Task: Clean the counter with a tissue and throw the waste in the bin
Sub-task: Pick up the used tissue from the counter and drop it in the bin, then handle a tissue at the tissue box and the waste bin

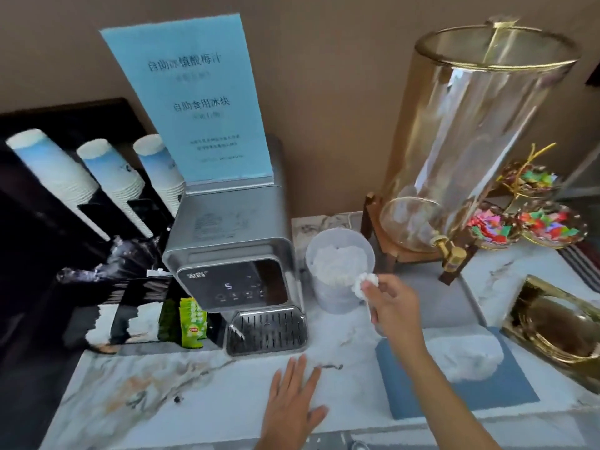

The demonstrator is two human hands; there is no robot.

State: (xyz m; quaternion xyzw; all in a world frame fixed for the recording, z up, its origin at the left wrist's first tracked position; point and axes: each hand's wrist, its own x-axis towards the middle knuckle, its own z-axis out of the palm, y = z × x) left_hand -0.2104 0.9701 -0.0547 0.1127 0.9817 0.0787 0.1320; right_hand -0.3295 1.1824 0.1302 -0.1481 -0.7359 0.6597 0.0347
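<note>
Head view:
Right hand [391, 303]: raised over the counter, fingers pinched round a crumpled tissue [366, 284], right at the bin's near rim.
Bin [337, 297]: small translucent tub, white waste already inside, standing just right of the machine [232, 254].
Left hand [293, 404]: flat, palm down, fingers spread on the counter [156, 384], grasping nothing.
Front edge: left hand sits close to it; bare marble runs wide to the left.
Right side: blue mat [454, 384] with a white cloth on it, gold tray [552, 323] at the far edge.
Behind bin: glass dispenser [474, 138] on a wooden stand, near but apart.
Room: open strip of counter between machine tray and left hand.
</note>
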